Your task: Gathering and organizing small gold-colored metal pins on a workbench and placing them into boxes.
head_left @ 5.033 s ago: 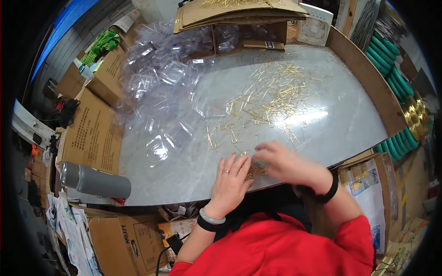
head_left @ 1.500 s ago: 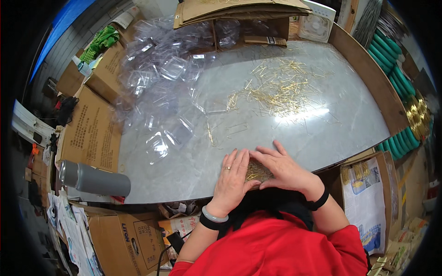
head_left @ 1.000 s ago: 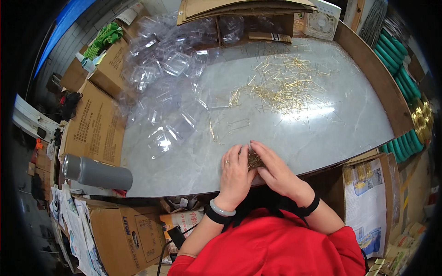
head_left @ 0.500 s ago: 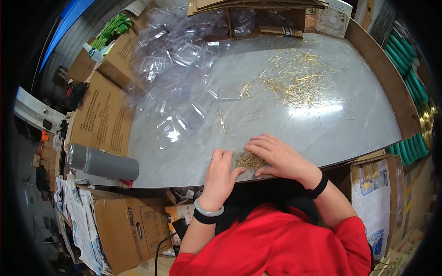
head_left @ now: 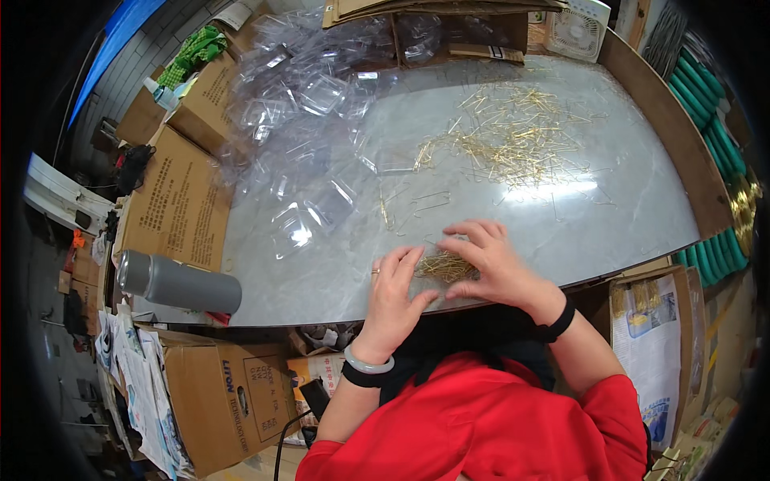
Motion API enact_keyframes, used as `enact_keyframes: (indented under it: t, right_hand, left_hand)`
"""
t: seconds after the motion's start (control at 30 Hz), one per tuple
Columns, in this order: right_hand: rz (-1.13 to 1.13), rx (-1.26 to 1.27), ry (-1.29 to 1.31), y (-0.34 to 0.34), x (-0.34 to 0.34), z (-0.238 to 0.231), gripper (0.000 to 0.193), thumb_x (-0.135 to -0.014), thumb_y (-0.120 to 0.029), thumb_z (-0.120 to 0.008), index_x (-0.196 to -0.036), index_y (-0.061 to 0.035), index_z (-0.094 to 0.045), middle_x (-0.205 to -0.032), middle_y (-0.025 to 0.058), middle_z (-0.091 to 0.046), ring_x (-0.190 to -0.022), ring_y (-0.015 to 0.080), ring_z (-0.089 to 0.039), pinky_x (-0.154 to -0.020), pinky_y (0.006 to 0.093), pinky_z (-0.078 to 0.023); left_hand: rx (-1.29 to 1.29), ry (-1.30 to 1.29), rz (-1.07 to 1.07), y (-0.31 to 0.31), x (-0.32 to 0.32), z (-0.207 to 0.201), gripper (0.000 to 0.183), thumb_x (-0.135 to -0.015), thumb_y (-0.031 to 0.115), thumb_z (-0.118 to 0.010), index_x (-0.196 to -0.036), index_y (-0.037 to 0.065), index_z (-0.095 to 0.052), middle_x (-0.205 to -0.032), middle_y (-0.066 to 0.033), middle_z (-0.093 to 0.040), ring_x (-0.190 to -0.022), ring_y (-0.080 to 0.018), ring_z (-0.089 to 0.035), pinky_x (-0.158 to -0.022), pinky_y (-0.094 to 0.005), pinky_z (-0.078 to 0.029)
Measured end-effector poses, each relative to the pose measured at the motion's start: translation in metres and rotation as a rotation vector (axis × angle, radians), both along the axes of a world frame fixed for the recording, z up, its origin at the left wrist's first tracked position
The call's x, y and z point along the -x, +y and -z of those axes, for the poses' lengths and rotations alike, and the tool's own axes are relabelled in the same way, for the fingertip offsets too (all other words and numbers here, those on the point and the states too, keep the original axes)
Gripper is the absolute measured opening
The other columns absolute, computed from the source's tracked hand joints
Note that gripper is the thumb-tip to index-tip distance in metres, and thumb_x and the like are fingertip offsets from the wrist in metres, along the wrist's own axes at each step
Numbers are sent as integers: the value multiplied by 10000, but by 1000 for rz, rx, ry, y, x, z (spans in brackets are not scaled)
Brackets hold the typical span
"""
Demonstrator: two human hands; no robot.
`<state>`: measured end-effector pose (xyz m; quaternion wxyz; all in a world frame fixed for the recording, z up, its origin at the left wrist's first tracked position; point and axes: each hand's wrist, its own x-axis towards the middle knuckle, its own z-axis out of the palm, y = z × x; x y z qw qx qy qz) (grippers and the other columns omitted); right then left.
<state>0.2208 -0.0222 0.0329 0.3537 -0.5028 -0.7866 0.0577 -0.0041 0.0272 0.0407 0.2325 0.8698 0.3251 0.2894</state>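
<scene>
A small heap of thin gold wire hooks (head_left: 445,268) lies near the table's front edge, between my two hands. On its left side, my left hand (head_left: 395,290) is curved with the thumb apart from the fingers, around the heap's end. Opposite it, my right hand (head_left: 493,260) arches over the heap's right end, fingers spread and thumb held away. Neither hand is closed round the hooks; whether the fingertips touch them I cannot tell. Farther off, a large scattered pile of the same gold wire hooks (head_left: 525,144) covers the right back, and a few loose ones lie just beyond my hands.
Clear plastic boxes (head_left: 325,96) are heaped at the back left. A grey bottle (head_left: 192,286) lies on its side at the left edge, by tall cardboard boxes (head_left: 180,188). A small white fan (head_left: 576,32) stands at the back. A brown board (head_left: 670,132) borders the right side.
My fingers have lifted and spread from the heap of hooks. Both hands have shifted slightly right, and more of the heap shows between them.
</scene>
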Motion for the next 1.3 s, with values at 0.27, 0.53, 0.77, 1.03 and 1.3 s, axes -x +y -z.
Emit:
enact_keyframes:
  t: [0.27, 0.53, 0.77, 1.03, 1.3]
  right_hand:
    - [-152, 224, 35, -3, -10, 15, 661, -773, -182, -826, -1376, -85, -572, -1318, 141, -606, -1305, 319, -520, -1064, 415, -454]
    - [196, 182, 407, -38, -5, 4, 596, -875, 2, -621, -1453, -22, -477, -1497, 216, -442, -1367, 412, -452, -1140, 455, -399]
    - [228, 167, 473, -35, 42, 17, 717, -803, 65, -523, -1499, 53, -350, -1553, 286, -343, -1455, 460, -334, -1222, 477, -286]
    - [106, 260, 455, -30, 14, 13, 784, -779, 45, -613, -1516, 27, -347, -1539, 271, -370, -1441, 462, -355, -1215, 461, -302]
    - [82, 156, -19, -23, -6, -7, 823, -776, -149, -830, -1477, 1, -426, -1338, 183, -584, -1325, 353, -495, -1074, 406, -404]
  left_hand:
    - [-4, 186, 51, 5, -15, 6, 795, -743, 144, -854, -1452, 24, -515, -1399, -186, -528, -1247, -405, -480, -1081, -479, -406]
    - [-33, 110, 73, -4, -19, 18, 787, -814, 152, -811, -1475, -29, -424, -1470, -242, -445, -1419, -461, -373, -1183, -531, -324]
    - [-37, 116, 165, 1, -30, 30, 774, -837, 140, -796, -1480, -36, -403, -1478, -257, -429, -1421, -474, -379, -1199, -525, -317]
    - [10, 33, 146, 0, -25, 32, 831, -779, 98, -839, -1483, -11, -411, -1472, -257, -446, -1388, -460, -428, -1149, -484, -391]
    - [140, -30, 204, 7, -17, 25, 880, -748, 142, -879, -1480, -7, -415, -1455, -238, -477, -1355, -428, -475, -1116, -451, -431]
